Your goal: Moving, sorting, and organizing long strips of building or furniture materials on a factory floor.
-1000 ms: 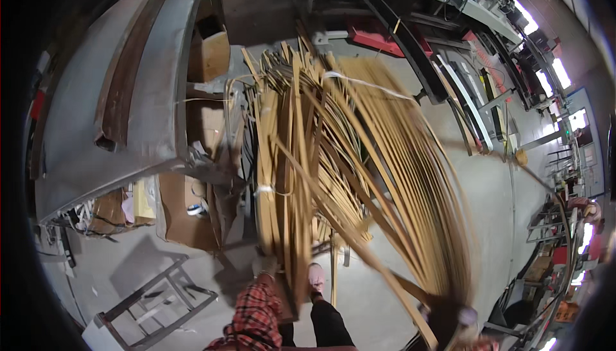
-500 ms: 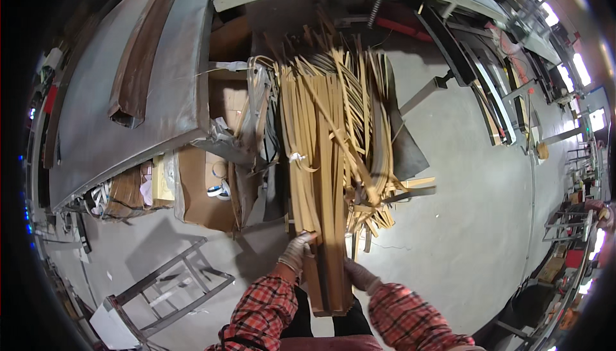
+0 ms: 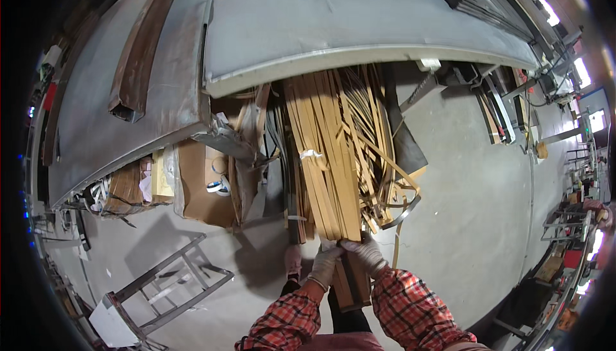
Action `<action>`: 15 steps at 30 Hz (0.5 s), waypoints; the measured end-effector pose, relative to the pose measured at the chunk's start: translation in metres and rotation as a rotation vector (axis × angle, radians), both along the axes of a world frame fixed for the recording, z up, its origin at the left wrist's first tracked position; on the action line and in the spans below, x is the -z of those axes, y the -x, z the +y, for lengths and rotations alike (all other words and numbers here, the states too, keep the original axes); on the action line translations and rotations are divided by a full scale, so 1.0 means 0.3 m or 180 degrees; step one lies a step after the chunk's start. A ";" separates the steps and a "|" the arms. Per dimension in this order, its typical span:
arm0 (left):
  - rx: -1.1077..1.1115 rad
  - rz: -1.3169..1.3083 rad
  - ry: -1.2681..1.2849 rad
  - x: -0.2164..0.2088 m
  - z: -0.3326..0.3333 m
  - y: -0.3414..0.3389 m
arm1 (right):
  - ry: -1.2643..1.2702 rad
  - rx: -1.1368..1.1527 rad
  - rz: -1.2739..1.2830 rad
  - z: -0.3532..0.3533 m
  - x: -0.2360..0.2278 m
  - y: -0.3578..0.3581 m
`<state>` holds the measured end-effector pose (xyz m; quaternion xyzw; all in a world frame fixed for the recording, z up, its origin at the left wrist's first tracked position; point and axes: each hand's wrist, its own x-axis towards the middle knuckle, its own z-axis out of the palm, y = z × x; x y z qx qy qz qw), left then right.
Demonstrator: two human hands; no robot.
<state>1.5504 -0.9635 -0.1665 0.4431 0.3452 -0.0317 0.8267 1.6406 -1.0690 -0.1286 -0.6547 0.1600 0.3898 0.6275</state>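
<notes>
1. Fingers of the left hand (image 3: 325, 265), in a pale glove, close on the left side of a bundle of tan strips (image 3: 333, 197) near its lower end.
2. Fingers of the right hand (image 3: 367, 255), gloved likewise, grip the same bundle from the right, just beside the left hand; how far either set curls underneath is hard to tell, since the undersides are hidden.
3. The bundle stretches away from the person, its darker near end between the forearms, its far part passing out of sight beneath the edge of a wide grey table (image 3: 321, 17).
4. A white tie (image 3: 311, 154) crosses the bundle partway along.
5. Loose strips (image 3: 378, 126) lie tangled to its right, beside a dark sheet (image 3: 408, 145).
6. To the left, an open cardboard box (image 3: 197, 206) contains a white-and-blue roll (image 3: 219, 187).
7. A grey metal frame (image 3: 168, 312) rests on the floor (image 3: 468, 235) at lower left.
</notes>
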 end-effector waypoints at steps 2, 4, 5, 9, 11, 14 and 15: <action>-0.0313 0.0940 0.0962 -0.023 -0.015 -0.035 | -0.0043 -0.0035 -0.0120 -0.041 0.057 -0.022; 0.0169 0.0751 0.0844 -0.009 -0.015 -0.024 | -0.0075 -0.0064 -0.0234 -0.109 0.090 -0.036; -0.0157 0.0858 0.0849 0.050 -0.008 -0.007 | -0.0346 0.0174 0.0145 -0.112 0.072 -0.035; -0.0128 0.1055 0.0290 0.201 0.032 0.011 | -0.0803 -0.0108 0.0775 -0.059 -0.053 0.025; -0.1220 0.1013 0.1744 0.446 0.114 0.134 | -0.0594 -0.0614 0.0956 0.116 -0.291 0.081; 0.0396 0.1590 -0.0562 0.511 0.093 0.000 | -0.1713 0.0017 0.1963 0.053 -0.475 0.065; -0.0078 0.1058 0.1256 0.463 0.084 -0.023 | -0.1957 -0.0293 0.1733 0.030 -0.549 0.046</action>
